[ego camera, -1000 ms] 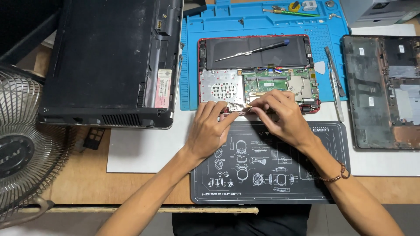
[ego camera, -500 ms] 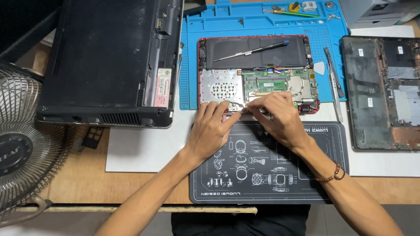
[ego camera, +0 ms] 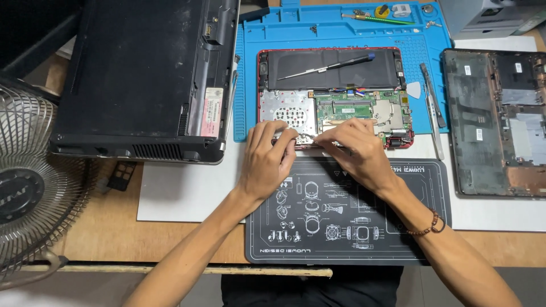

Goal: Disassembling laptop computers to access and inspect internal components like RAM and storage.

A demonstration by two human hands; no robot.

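Hands both down at the near edge of the opened red laptop (ego camera: 335, 96) on the blue mat (ego camera: 341, 28): my left hand (ego camera: 267, 162) rests curled on its metal plate, my right hand (ego camera: 355, 150) pinches something too small to tell, screwdriver (ego camera: 327, 67) lying on the battery

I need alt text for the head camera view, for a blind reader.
Both hands, left hand and right hand, work at the front edge of an opened small red laptop on a blue mat. A screwdriver lies on its battery.

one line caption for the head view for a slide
Both hands work at the near edge of an opened red laptop.
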